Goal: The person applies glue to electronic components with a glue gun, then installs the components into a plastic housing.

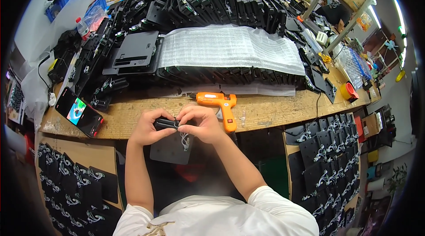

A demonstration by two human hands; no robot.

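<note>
In the head view, your left hand (150, 126) and right hand (200, 123) were close together, both clamped on the black part (164, 124) over the table's (265, 116) near edge, probably to steady its white wires (184, 141) at four o'clock. The glue gun (226, 108) lay toward three o'clock, perhaps for easy reach; the phone (79, 113) faced you from nine o'clock.

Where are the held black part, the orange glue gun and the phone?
Black part (165, 124): head view, middle of its exposed surface.
Orange glue gun (226, 106): head view, where barrel meets handle.
Phone (79, 112): head view, middle of the lit screen.
</note>
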